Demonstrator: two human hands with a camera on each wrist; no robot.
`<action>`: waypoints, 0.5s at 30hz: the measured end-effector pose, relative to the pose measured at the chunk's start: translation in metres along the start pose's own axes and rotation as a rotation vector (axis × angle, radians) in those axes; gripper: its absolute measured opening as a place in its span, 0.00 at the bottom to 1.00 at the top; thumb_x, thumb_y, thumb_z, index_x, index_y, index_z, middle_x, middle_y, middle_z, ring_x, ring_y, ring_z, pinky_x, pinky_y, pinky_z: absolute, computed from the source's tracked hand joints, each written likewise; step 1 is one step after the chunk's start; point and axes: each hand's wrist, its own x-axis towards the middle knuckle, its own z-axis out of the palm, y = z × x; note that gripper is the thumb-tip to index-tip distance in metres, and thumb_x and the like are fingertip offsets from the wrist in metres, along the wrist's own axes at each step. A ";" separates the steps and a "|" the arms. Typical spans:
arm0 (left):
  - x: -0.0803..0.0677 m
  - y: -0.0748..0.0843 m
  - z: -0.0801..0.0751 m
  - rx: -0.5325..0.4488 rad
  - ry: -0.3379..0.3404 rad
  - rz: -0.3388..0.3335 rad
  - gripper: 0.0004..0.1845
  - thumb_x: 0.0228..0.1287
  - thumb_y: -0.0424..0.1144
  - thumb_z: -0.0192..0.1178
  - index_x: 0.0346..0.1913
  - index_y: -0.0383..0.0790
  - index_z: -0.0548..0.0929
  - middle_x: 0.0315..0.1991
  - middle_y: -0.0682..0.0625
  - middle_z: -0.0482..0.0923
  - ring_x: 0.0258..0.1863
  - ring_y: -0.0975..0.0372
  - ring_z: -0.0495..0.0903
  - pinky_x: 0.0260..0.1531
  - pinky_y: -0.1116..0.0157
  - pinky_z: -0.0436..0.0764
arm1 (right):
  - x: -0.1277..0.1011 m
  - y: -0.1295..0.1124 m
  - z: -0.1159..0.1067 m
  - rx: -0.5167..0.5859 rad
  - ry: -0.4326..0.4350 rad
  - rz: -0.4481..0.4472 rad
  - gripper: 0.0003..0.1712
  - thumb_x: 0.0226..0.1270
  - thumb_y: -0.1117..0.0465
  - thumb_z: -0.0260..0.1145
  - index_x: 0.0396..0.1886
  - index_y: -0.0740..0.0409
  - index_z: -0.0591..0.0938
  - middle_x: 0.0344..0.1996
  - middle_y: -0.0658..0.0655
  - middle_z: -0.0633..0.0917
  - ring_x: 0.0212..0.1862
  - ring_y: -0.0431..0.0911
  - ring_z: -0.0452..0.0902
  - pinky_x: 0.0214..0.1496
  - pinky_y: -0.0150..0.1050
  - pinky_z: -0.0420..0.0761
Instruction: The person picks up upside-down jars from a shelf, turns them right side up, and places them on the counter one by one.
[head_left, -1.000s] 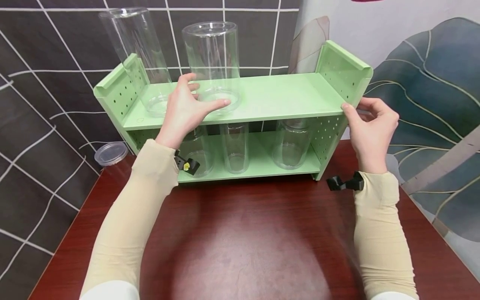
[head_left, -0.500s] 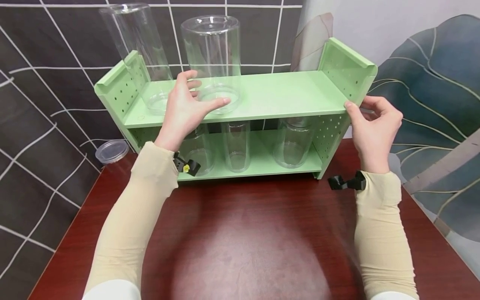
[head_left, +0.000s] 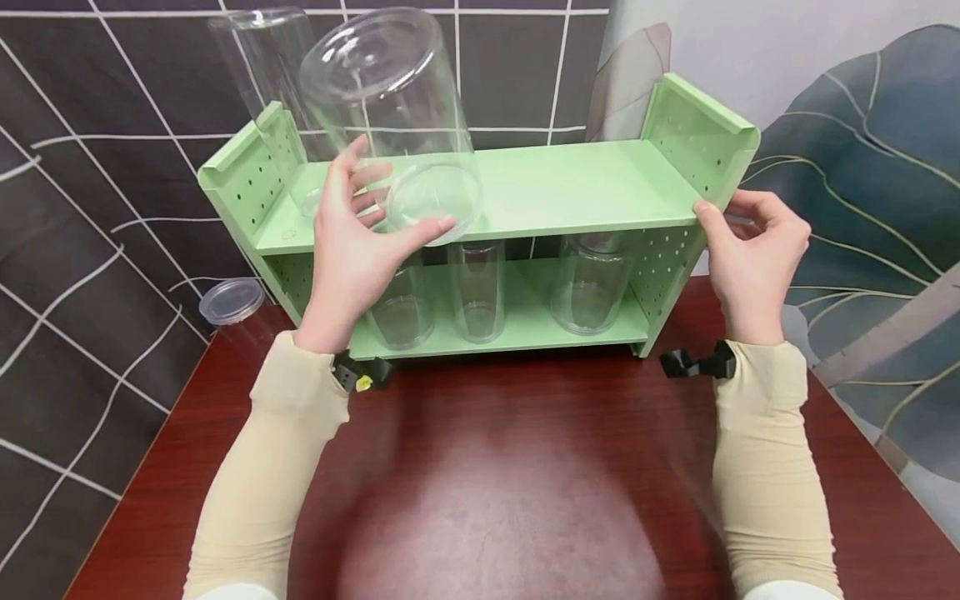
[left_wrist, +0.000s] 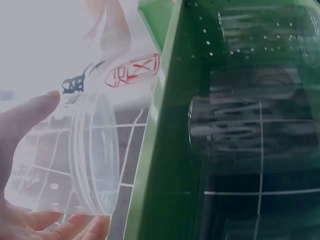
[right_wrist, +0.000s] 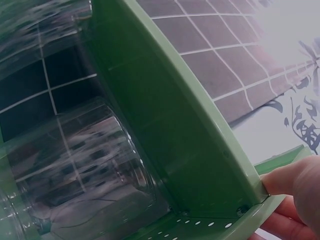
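The left hand point(head_left: 352, 242) grips a tilted clear plastic jar point(head_left: 393, 117) near its base; the right hand point(head_left: 753, 254) pinches the light green shelf point(head_left: 585, 187) corner.

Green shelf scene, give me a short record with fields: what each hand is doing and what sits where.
left hand: grips a clear jar, tilted and lifted off the top shelf
right hand: pinches the right end of the green shelf
top shelf: one more tall clear jar at the back left
lower shelf: three clear jars
table: round clear lid left of the shelf
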 end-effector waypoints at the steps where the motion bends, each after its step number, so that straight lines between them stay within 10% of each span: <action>1: -0.003 -0.001 0.000 -0.012 0.009 0.018 0.57 0.44 0.46 0.84 0.77 0.49 0.62 0.63 0.53 0.73 0.59 0.62 0.75 0.59 0.67 0.75 | 0.000 0.000 0.000 0.000 0.000 0.002 0.15 0.62 0.61 0.75 0.47 0.60 0.90 0.37 0.47 0.86 0.34 0.37 0.83 0.45 0.27 0.82; 15: -0.062 -0.026 -0.003 -0.220 -0.029 0.112 0.52 0.43 0.27 0.82 0.74 0.44 0.67 0.60 0.48 0.75 0.58 0.57 0.78 0.64 0.59 0.74 | 0.001 0.001 0.000 0.012 -0.004 -0.004 0.15 0.62 0.61 0.75 0.47 0.61 0.90 0.37 0.48 0.86 0.33 0.38 0.83 0.44 0.27 0.82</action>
